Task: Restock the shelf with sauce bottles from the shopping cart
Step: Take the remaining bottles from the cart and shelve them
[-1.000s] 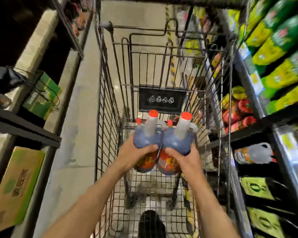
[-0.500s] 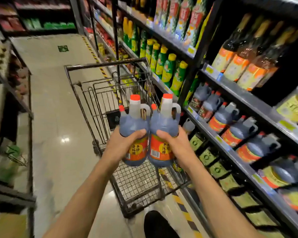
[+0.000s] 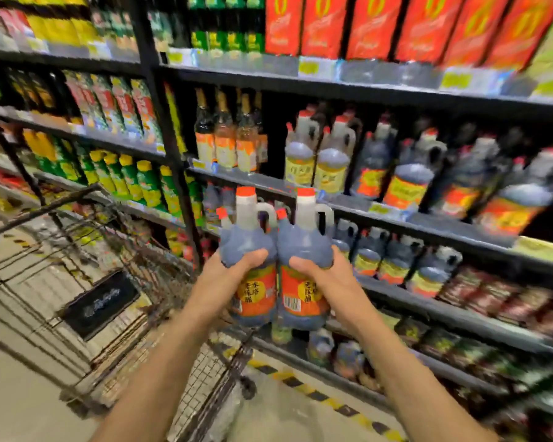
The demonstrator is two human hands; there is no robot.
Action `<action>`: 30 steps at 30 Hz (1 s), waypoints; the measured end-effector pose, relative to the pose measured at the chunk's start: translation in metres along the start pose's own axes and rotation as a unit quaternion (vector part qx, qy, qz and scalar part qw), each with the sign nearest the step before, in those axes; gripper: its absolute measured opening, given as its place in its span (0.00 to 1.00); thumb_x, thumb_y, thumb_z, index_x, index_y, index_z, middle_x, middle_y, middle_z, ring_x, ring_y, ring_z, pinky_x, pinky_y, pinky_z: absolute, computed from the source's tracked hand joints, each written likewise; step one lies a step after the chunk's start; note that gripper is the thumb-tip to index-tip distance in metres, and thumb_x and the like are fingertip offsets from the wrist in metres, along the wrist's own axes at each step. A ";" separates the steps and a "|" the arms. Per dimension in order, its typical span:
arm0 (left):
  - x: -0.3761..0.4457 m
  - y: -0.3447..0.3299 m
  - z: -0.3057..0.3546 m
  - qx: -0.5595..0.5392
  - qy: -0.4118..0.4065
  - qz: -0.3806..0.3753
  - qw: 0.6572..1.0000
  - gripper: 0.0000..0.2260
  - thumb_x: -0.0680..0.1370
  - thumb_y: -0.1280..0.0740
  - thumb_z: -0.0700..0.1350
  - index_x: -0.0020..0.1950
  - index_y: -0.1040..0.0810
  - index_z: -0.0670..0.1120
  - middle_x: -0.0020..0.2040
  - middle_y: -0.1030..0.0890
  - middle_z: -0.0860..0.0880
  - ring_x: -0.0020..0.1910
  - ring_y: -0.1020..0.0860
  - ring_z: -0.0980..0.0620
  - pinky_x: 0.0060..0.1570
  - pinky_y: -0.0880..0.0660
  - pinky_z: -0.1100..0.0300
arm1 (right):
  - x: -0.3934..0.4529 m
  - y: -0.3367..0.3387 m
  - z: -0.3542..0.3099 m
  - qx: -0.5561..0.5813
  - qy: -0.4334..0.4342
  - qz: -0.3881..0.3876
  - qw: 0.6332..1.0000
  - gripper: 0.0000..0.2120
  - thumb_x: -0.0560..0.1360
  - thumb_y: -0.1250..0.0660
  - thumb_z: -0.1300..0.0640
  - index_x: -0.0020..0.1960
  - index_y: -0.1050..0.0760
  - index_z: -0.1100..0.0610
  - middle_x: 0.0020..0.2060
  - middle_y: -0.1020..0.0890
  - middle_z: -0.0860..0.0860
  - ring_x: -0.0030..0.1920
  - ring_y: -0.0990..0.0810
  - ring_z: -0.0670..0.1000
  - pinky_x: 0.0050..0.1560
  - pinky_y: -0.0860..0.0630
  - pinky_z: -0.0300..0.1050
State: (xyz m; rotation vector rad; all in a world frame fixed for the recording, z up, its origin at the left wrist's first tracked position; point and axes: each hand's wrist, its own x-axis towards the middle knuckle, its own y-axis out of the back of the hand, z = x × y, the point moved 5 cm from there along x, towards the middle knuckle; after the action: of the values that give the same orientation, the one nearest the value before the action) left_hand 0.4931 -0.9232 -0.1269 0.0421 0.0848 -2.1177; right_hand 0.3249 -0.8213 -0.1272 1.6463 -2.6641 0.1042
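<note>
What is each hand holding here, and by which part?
Left hand grips one dark sauce jug round its body, just above the label; right hand grips a second jug the same way. Handles untouched.

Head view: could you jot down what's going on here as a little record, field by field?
left hand: left hand holds the left bottle round its body
right hand: right hand holds the right bottle the same way
bottles: upright, side by side, red caps, orange labels, dark sauce
cart: cart to the left, below the hands
shelf: shelf ahead, rows of similar jugs
stage: bottles in the air, not yet on the shelf
</note>
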 end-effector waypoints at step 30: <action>-0.012 -0.604 -0.003 0.037 0.073 -0.331 0.940 0.17 0.76 0.27 0.57 0.61 0.19 0.52 0.50 0.12 0.51 0.48 0.13 0.51 0.50 0.18 0.52 | -0.176 0.549 -0.050 -0.064 -0.037 0.345 0.936 0.30 0.61 0.19 0.35 0.60 0.21 0.42 0.53 0.13 0.44 0.53 0.13 0.51 0.57 0.18 0.58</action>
State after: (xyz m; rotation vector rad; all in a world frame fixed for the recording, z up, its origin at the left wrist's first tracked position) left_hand -0.0157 -0.5992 -0.1023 0.2445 0.1191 -2.7910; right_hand -0.0885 -0.4168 -0.1133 0.6295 -3.0867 -0.1293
